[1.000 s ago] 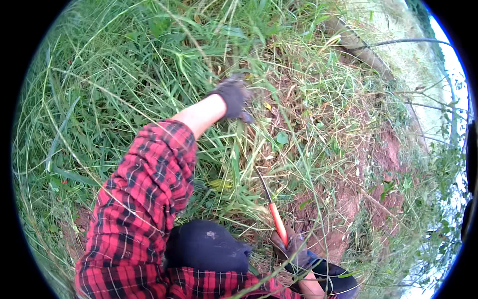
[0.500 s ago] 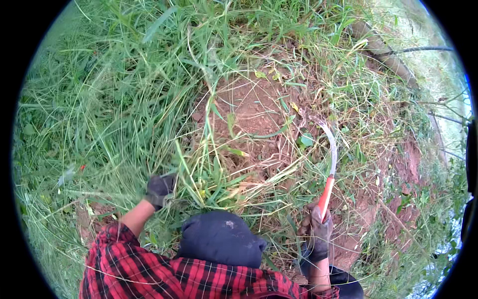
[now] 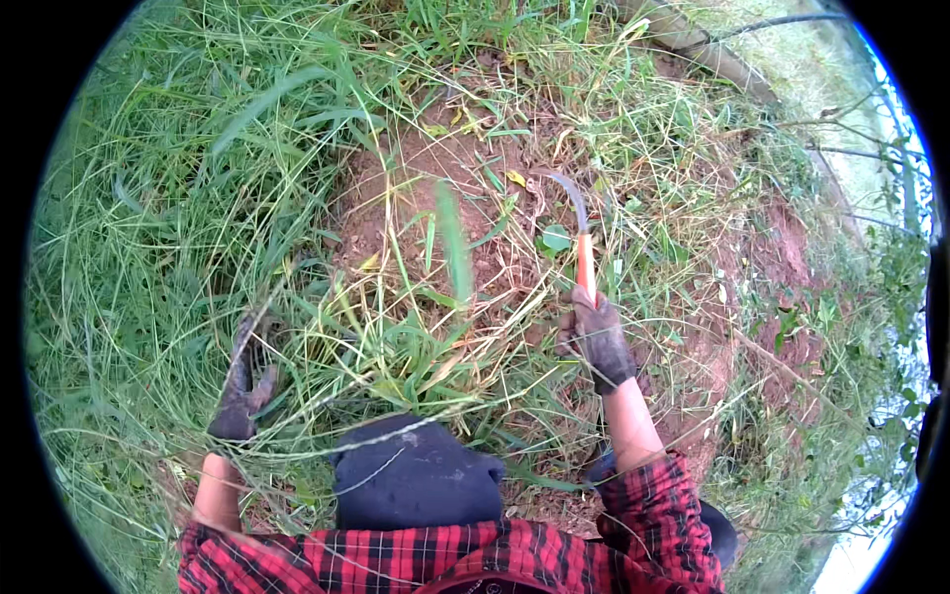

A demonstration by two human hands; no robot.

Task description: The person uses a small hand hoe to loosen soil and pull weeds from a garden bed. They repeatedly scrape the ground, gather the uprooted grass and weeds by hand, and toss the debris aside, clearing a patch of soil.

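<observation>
A sickle with an orange handle (image 3: 586, 259) and a curved, pale metal blade (image 3: 574, 195) is held in my right hand (image 3: 600, 342), which wears a dark glove. Its blade points away from me, the tip curling left beside the bare soil. In a dark glove too, my left hand (image 3: 244, 386) is at the lower left among tall green grass (image 3: 148, 257). Its fingers are stretched out and the thumb stands apart. Some thin stalks cross in front of it. Between the hands lies a heap of loose cut grass (image 3: 396, 346).
A patch of reddish bare soil (image 3: 421, 213) spreads ahead of me. My dark-trousered knee (image 3: 416, 475) is bent in front of my body. At the far right a grey log or trunk (image 3: 703, 49) slants through the grass, with thin bare branches (image 3: 772, 25) near it.
My left hand has moved left and opened its fingers out. My right hand has carried the sickle forward and to the left. The view has shifted somewhat.
</observation>
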